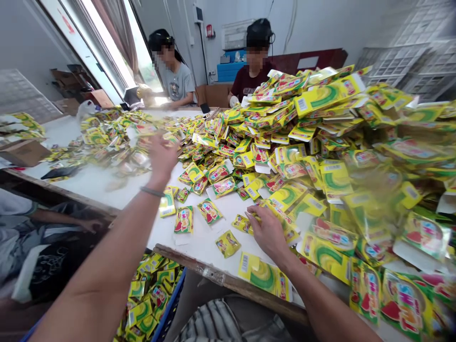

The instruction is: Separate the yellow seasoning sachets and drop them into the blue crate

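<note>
My left hand [162,154] is stretched over the far side of the table, at the edge of the heap of yellow and green packets [210,147]. Motion blurs its fingers, so whether it grips a packet is unclear. Palm down, my right hand [268,233] lies low over the near edge of the heap, its fingers reaching forward and partly apart. A small yellow sachet [242,223] shows beside its fingertips. Close by on the white tabletop lie another yellow sachet [228,243], a flat yellow box [264,275] and two printed packets, one of them a green-edged packet [209,211].
A tall mound of packets [320,104] rises on the right. Below the wooden table edge [213,275] stands a blue crate [174,294] full of packets. Two people sit across the table, and another person's hand [90,224] shows at left. A cardboard box [24,152] sits far left.
</note>
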A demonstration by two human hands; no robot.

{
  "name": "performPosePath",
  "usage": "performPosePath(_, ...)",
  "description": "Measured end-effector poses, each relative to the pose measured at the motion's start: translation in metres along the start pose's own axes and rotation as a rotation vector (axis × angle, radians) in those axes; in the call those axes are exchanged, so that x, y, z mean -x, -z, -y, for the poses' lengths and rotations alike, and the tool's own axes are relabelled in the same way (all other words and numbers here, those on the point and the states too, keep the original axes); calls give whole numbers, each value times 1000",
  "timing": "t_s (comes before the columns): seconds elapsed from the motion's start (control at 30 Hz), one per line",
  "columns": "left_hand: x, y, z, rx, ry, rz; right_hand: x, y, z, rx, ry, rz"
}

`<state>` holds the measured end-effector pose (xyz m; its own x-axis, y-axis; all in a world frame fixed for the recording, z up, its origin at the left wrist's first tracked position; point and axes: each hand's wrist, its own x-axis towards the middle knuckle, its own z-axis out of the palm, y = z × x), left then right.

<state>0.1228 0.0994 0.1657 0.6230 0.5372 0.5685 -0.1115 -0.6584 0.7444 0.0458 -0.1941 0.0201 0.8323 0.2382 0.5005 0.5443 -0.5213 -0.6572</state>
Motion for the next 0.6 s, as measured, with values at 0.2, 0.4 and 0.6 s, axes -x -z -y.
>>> performPosePath(0.2,139,-89,-14,-348,-409,823,1,0,-5,22,94,-33)
performPosePath(0.4,165,-140,-6,-563,-564,905,0,3,-12,85,88,-2)
performPosePath(0.6,156,-124,-3,-534,-472,893,-3,10,-1,123,-3,46)
